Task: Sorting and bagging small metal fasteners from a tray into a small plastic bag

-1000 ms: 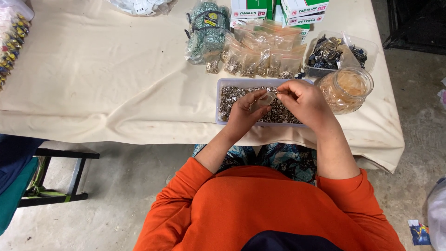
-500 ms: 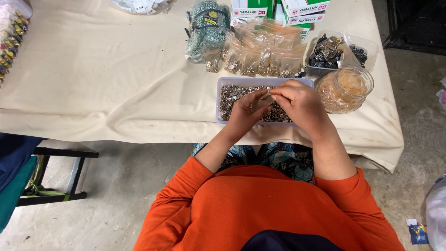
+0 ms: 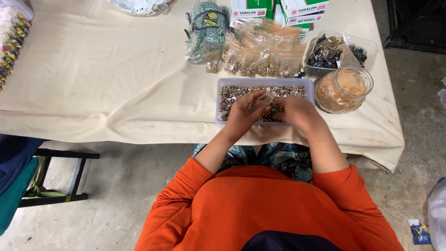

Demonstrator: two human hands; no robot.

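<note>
From the head camera, both hands sit over the clear tray (image 3: 223, 100) of small metal fittings near the table's (image 3: 116, 83) front edge. The left hand (image 3: 244, 114) pinches a small clear bag (image 3: 263, 100) between curled fingers; the right hand (image 3: 295, 111) is curled shut beside it, its hold hidden. Since a second ago the hands have sunk slightly toward the tray. A glass jar (image 3: 344, 88) stands just right.

Your tray (image 3: 223, 100) of small metal parts sits on the tabletop (image 3: 116, 83) edge; jar (image 3: 344, 88) right of it, packets (image 3: 260, 58) behind, boxes (image 3: 278, 9) apparently farthest back.
</note>
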